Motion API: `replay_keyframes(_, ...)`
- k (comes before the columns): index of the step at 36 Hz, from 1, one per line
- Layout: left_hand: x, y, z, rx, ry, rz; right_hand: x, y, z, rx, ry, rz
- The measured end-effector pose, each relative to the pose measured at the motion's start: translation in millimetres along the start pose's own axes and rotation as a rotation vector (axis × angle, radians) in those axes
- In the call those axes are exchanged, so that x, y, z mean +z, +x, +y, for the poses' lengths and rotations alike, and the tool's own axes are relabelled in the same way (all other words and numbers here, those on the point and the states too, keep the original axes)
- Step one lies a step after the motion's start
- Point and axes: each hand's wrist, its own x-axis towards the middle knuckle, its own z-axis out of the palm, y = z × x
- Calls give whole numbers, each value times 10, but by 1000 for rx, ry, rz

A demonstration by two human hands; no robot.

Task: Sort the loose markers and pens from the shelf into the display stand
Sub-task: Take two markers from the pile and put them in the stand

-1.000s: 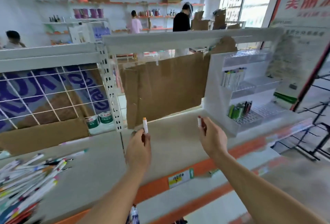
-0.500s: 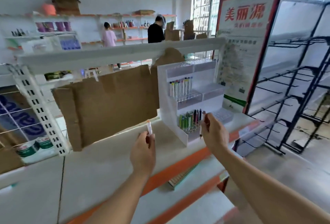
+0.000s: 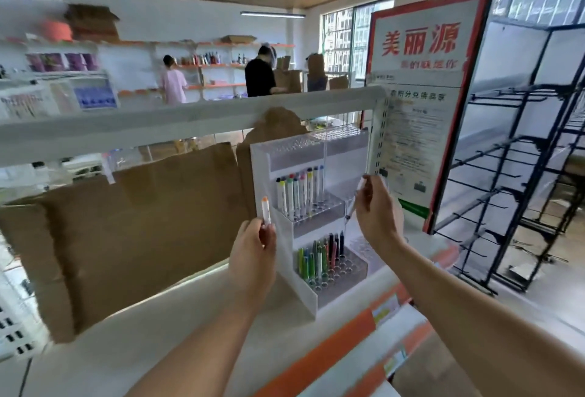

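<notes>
Left grip (image 3: 253,257) pinches a white marker (image 3: 265,210) with orange cap, held upright just left of the display stand (image 3: 286,235); right grip (image 3: 376,210) pinches a thin pen (image 3: 351,206), tip down, over the stand's right side above the lower tier. Stand is white and clear, stepped, on the right end of a pale shelf (image 3: 158,333) with orange front edge and price tags. Middle tier holds a row of white markers with coloured caps (image 3: 299,194); lower tier holds green, black and other pens (image 3: 319,257). Brown cardboard (image 3: 142,225) hangs behind the shelf. Red-framed poster (image 3: 421,96) and black wire rack (image 3: 522,175) at right. Two people at wall shelves far back, barred windows, slatted ceiling.
</notes>
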Motion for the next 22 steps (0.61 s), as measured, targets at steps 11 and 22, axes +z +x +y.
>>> replay_keyframes(11, 334, 328, 156, -53, 99, 92, 438, 649, 120, -108, 175, -68)
replay_keyframes(22, 562, 305, 423, -154, 217, 250, 626, 951, 268, -238, 238, -418)
